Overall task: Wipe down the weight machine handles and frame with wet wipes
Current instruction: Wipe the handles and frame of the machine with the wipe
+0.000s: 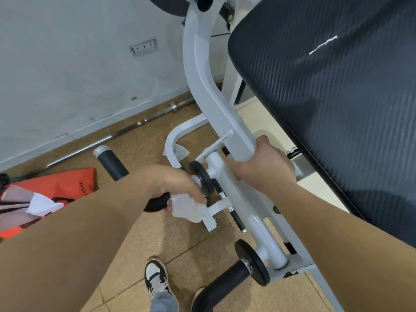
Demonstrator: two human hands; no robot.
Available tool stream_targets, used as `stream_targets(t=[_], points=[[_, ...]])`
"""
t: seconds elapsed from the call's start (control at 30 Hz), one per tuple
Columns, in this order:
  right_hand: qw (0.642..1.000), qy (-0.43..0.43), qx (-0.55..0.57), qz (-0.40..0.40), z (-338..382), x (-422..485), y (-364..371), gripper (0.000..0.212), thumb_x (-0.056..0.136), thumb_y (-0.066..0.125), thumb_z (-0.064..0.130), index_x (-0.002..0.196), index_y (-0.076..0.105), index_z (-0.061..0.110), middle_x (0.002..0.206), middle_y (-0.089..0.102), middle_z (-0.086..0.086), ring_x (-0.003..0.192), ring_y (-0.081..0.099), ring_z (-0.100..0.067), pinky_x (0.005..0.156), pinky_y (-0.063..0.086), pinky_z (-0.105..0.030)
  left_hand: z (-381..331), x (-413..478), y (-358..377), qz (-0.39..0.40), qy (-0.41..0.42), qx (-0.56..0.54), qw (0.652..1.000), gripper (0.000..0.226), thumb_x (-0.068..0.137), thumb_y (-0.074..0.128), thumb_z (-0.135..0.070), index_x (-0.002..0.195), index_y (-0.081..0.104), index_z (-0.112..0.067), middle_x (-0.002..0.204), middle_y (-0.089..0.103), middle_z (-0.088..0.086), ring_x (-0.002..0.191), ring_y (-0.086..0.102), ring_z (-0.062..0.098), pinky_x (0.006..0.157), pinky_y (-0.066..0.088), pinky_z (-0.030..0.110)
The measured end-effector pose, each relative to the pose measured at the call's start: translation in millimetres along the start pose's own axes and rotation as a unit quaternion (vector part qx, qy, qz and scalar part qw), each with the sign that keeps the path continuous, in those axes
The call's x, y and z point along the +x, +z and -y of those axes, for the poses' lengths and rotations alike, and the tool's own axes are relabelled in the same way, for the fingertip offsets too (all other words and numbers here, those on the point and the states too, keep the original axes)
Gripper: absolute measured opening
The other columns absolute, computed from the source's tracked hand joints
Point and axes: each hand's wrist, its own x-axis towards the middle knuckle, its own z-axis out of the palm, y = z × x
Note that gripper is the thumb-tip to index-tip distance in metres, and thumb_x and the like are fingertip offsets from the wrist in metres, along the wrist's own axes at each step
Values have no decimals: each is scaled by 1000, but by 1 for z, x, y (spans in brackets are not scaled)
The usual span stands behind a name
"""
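The weight machine's white frame arm [202, 82] curves down from the top centre to a pivot with black discs. My right hand [263, 165] is wrapped around the lower end of that arm. My left hand [180, 188] holds a crumpled white wet wipe [186, 208] pressed against the black foam handle [155, 202] where it meets a white bracket [210, 218]. A second black handle [227, 280] with a disc sticks out lower down. The black padded seat [333, 109] fills the right side.
A red bag [58, 188] with a white wipe pack lies on the tan tiled floor at left. Barbells [126, 131] lie along the grey wall's base. Another wipe [180, 152] hangs on the white floor tube. My sneaker [157, 280] stands at bottom centre.
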Motion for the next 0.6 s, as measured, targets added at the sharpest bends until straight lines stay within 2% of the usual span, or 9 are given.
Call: stream_targets(t=[0.07, 0.13, 0.2, 0.23, 0.3, 0.37, 0.47, 0.53, 0.6], points=[[1000, 1, 0, -1, -1, 0, 0, 57, 80, 74, 59, 117, 42, 30, 91, 54, 8, 87, 56, -19, 74, 53, -38, 3, 3, -6, 57, -8, -30, 998, 46, 73, 88, -38, 102, 77, -5, 84, 67, 14, 65, 61, 26, 53, 47, 29], [1000, 0, 1, -5, 0, 0, 2, 57, 81, 74, 60, 117, 41, 30, 90, 53, 9, 87, 56, -19, 76, 54, -39, 0, 3, -6, 38, -10, -11, 999, 48, 76, 84, -39, 106, 77, -2, 85, 68, 16, 70, 62, 29, 55, 47, 30], [1000, -4, -2, -8, 0, 1, 2, 56, 81, 73, 58, 116, 41, 29, 90, 53, 9, 88, 57, -20, 75, 52, -39, -4, -1, 7, -75, 19, 90, 993, 30, 90, 70, -31, 102, 74, -4, 83, 68, 12, 72, 63, 28, 56, 47, 30], [1000, -5, -4, -6, 0, 1, 1, 55, 81, 73, 57, 116, 42, 28, 90, 53, 8, 88, 57, -21, 74, 51, -38, -3, -4, 19, -183, 35, 177, 966, 21, 93, 62, -26, 99, 71, -8, 81, 67, 6, 71, 63, 25, 57, 47, 30], [1000, 2, -8, -3, 1, 0, 1, 54, 81, 73, 56, 115, 41, 29, 90, 54, 8, 87, 57, -22, 73, 50, -38, 4, -9, 48, -391, 55, 315, 863, 9, 93, 55, -16, 100, 61, -14, 80, 58, -1, 72, 63, 21, 60, 48, 31], [1000, 7, -8, 1, 2, 0, 0, 53, 81, 73, 56, 114, 41, 29, 90, 55, 7, 86, 57, -21, 73, 51, -38, 8, -10, 61, -438, 67, 314, 840, 10, 93, 54, -10, 101, 56, -16, 80, 54, -2, 75, 65, 22, 61, 49, 33], [1000, 4, -6, 4, 2, 0, 1, 54, 82, 74, 55, 116, 41, 30, 90, 53, 9, 89, 58, -21, 75, 54, -40, -1, -1, 35, -299, 51, 222, 927, 8, 87, 56, -14, 81, 60, -14, 74, 61, 2, 65, 62, 22, 55, 48, 30], [1000, 2, -8, 5, 2, 0, 1, 55, 82, 75, 55, 117, 41, 30, 90, 52, 9, 90, 58, -21, 78, 56, -41, -5, 1, 14, -151, 30, 101, 983, 17, 85, 63, -18, 92, 71, -6, 78, 66, 11, 64, 61, 27, 53, 49, 30], [1000, 0, -10, 1, 1, -1, 1, 54, 82, 73, 55, 117, 41, 30, 90, 53, 9, 90, 59, -22, 78, 55, -41, 0, 5, 1, -15, -6, -15, 1000, 39, 80, 77, -27, 110, 73, -2, 85, 66, 14, 65, 59, 28, 52, 47, 29]])
